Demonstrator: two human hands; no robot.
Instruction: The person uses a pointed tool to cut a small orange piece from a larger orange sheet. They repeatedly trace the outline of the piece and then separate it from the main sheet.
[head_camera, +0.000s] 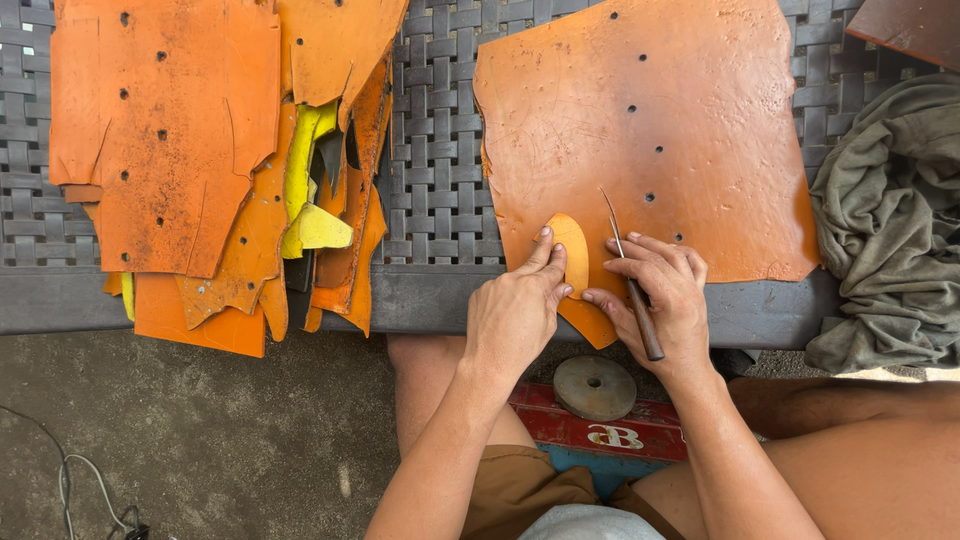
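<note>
A wooden-handled knife (632, 283) is being grasped in the right hand (660, 300), grip clenched. A small orange template (571, 252) is being pressed flat by the left hand (515, 315), fingers extended, onto the orange sheet (650, 120). All is being carried by a woven grey counter (435, 160), scraps (220, 170) at nine o'clock.

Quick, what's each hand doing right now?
Left hand: open, fingers pressing an oval template onto the orange sheet.
Right hand: closed around a knife.
</note>
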